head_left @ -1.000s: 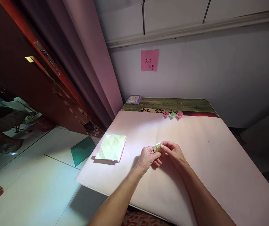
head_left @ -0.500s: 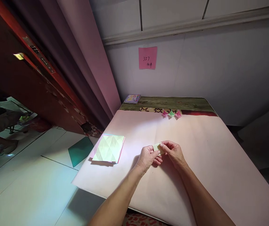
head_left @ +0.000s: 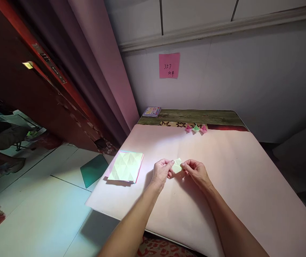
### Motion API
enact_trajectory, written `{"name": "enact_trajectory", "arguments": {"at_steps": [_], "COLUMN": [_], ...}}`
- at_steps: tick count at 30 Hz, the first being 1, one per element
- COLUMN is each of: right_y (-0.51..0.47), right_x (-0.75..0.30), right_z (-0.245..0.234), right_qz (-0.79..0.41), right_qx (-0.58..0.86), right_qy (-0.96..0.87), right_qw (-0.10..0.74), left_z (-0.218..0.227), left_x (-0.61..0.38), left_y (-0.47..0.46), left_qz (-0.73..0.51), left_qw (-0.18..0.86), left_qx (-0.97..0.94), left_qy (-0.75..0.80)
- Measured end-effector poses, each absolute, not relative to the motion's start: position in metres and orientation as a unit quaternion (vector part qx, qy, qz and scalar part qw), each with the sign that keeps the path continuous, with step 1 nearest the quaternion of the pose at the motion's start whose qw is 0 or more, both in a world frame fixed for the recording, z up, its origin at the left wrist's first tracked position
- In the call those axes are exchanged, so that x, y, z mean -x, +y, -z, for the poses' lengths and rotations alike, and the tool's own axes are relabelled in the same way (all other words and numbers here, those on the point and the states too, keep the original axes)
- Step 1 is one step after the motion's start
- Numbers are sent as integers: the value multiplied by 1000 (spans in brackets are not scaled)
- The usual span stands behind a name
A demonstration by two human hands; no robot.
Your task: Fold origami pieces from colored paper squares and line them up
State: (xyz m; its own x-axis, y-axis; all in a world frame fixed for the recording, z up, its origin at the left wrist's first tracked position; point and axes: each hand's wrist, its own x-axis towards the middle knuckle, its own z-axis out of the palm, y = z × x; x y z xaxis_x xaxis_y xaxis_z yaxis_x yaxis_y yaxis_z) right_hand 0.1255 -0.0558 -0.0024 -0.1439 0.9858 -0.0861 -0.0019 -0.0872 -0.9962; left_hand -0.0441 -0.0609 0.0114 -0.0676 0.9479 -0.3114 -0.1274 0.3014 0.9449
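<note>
A small folded piece of pale green paper (head_left: 177, 165) is held just above the pink table cover (head_left: 222, 171), near its middle. My left hand (head_left: 161, 172) pinches its left edge with curled fingers. My right hand (head_left: 196, 171) pinches its right edge the same way. The two hands sit close together, with the paper stretched between the fingertips.
A stack of creased green and pink paper sheets (head_left: 126, 166) lies at the table's left edge. Three small folded paper shapes (head_left: 196, 128) stand in a row at the far side. A small booklet (head_left: 151, 111) lies at the far left corner. A pink note (head_left: 169, 65) hangs on the wall.
My hands have drawn slightly apart and the small paper piece between them has opened out wider. Before, both hands were bunched tightly around it.
</note>
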Motion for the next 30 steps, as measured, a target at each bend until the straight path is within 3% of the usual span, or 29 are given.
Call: {"name": "enact_trajectory", "arguments": {"at_steps": [4, 9, 16, 22, 30], "right_y": [-57, -55, -53, -56, -56], "right_x": [-126, -124, -105, -97, -112], "right_z": [5, 12, 23, 29, 33], "right_qz": [-545, -493, -293, -203, -198], "right_qx": [472, 501, 640, 650, 581], "right_qy": [-584, -581, -605, -643, -719], "right_qw": [373, 409, 372, 350, 327], "left_z": [-9, -17, -24, -13, 2], "left_x": [53, 58, 50, 55, 83], "left_y": [-46, -25, -3, -22, -42], "left_qz": [-432, -301, -185, -196, -220], "left_qw": [550, 523, 338, 220, 176], "left_qx": [-438, -589, -699, -721, -841], "left_qy": [565, 537, 602, 627, 463]}}
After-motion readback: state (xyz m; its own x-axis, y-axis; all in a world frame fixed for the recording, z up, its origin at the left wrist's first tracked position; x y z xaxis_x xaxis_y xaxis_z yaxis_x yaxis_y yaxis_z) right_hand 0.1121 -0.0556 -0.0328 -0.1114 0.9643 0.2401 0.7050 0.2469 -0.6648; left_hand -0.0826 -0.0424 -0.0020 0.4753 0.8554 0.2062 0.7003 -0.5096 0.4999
